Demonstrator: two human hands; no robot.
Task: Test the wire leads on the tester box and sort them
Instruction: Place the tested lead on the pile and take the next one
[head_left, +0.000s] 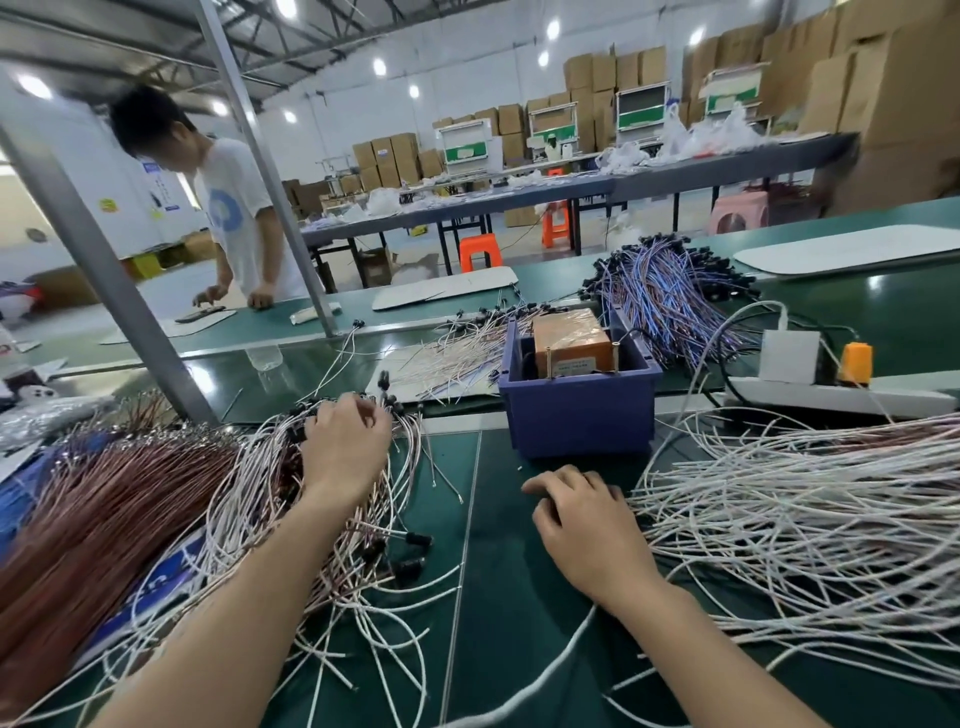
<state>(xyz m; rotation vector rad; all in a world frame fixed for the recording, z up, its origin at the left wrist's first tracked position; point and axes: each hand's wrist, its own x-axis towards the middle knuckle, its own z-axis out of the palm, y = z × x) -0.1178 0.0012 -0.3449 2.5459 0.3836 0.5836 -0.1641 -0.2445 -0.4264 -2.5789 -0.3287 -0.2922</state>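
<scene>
The tester box (569, 340), orange-brown with upright metal pins at its front, sits inside a blue plastic bin (576, 415) at the centre of the green bench. My left hand (347, 441) reaches into a pile of white wire leads with black end caps (332, 525), its fingers curled down around some of the cap ends. My right hand (589, 525) rests on the mat in front of the bin, fingers loosely bent, holding nothing I can see. It touches the left edge of a large fan of plain white leads (810, 509).
A thick bundle of reddish-brown leads (98, 514) lies far left. Blue-purple leads (670, 296) and thin white ones (457, 353) lie behind the bin. A white power strip with an orange plug (852, 387) sits at right. A slanted metal post (130, 306) rises at left; a person stands beyond it.
</scene>
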